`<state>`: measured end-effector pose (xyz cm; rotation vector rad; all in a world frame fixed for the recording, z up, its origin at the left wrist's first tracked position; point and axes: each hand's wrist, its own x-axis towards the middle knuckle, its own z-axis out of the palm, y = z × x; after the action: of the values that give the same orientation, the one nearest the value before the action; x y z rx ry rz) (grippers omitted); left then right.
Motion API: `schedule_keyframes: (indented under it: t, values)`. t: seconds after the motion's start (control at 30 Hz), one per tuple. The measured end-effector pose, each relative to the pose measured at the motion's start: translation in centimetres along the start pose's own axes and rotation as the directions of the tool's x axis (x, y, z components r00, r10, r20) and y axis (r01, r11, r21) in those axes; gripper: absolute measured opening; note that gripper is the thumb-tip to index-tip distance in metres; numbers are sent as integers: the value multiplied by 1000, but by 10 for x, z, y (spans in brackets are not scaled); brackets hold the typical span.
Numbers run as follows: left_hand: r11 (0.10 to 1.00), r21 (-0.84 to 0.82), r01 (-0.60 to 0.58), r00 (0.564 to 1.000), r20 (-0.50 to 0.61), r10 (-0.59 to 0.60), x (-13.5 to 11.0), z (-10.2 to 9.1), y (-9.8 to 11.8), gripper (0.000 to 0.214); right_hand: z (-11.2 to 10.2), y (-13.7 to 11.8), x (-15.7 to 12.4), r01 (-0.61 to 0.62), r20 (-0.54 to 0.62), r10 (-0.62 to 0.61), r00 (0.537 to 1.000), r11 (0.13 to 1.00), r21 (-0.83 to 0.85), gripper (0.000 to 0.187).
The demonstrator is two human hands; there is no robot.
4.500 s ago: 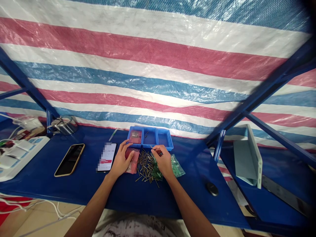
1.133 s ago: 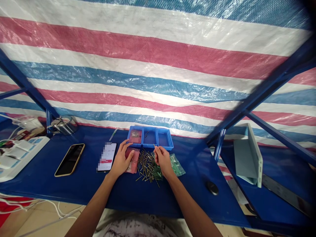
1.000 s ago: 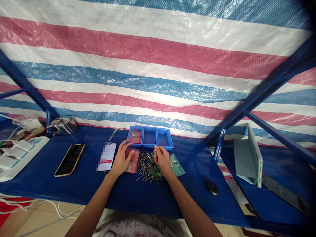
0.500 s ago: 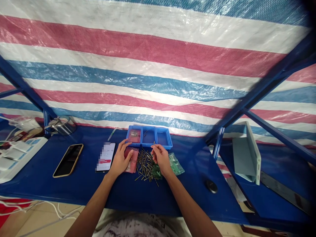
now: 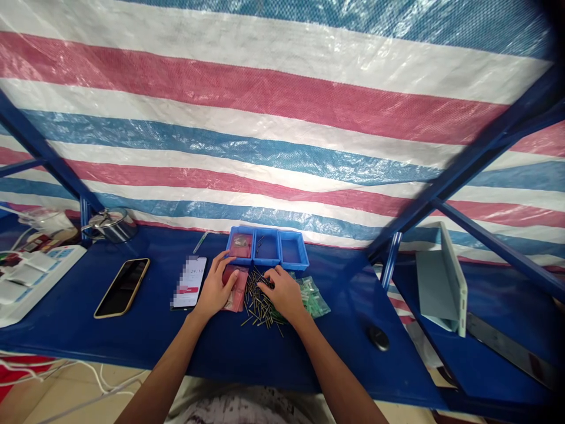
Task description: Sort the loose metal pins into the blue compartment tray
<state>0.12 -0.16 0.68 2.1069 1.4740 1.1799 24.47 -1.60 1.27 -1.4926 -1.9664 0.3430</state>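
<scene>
Perhaps we risked scattering slim metal rods [image 5: 258,306] if our curled right hand [image 5: 283,291], its grip unclear, dragged sideways, with our left hand [image 5: 217,288] spread on pink packets [image 5: 239,292].

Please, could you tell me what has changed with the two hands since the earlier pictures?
The right hand has moved toward the person's left and nearer the body, from the front edge of the blue tray to the pile of metal pins. The small piece it held no longer shows; whether it grips anything now is unclear. The left hand stayed on the red packets.
</scene>
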Motion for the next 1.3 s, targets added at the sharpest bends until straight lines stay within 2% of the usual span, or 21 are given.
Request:
schedule_keyframes:
  t: [0.1, 0.27, 0.4, 0.5, 0.57, 0.67, 0.73, 0.8, 0.97, 1.13, 1.3]
  values:
    - [1000, -9, -2, 1000, -1, 2, -1, 0, -1, 39, 3, -3, -3, 61, 58, -56, 997, 994, -94, 11]
    - [1000, -8, 5, 1000, -2, -5, 0, 0, -1, 38, 0, -6, -3, 95, 74, -90, 993, 993, -67, 13]
    - [1000, 3, 5, 1000, 4, -5, 0, 0, 0, 38, -1, -3, -1, 31, 1, -31, 1000, 996, 78, 19]
    - [1000, 1, 6, 1000, 7, -6, 0, -1, 0, 38, 1, 1, 3, -52, -61, 73, 995, 955, 293, 24]
    - [1000, -3, 8, 1000, 10, -8, 0, 0, 0, 38, 2, 4, 6, -117, -37, 156, 987, 860, 498, 26]
    - [1000, -6, 9, 1000, 5, -9, 0, 0, -1, 38, 1, 5, 10, -237, 95, 261, 961, 593, 769, 29]
    - [1000, -8, 8, 1000, 4, -8, 0, 0, -1, 37, -2, 5, 11, -287, 165, 301, 939, 426, 858, 32]
    - [1000, -10, 9, 1000, 3, -9, 0, 0, -1, 38, -6, 3, 12, -303, 198, 320, 927, 323, 897, 36]
    - [1000, -10, 8, 1000, 2, -8, -1, 1, -2, 38, -17, -2, 11, -355, 291, 269, 918, 236, 905, 45]
    - [1000, -16, 3, 1000, -5, -3, -1, 1, -2, 37, -16, -6, 10, -359, 322, 222, 920, 150, 921, 36]
    - [1000, -17, 5, 1000, -3, -5, -1, 1, -2, 37, -14, -7, 11, -349, 327, 240, 914, 53, 936, 35]
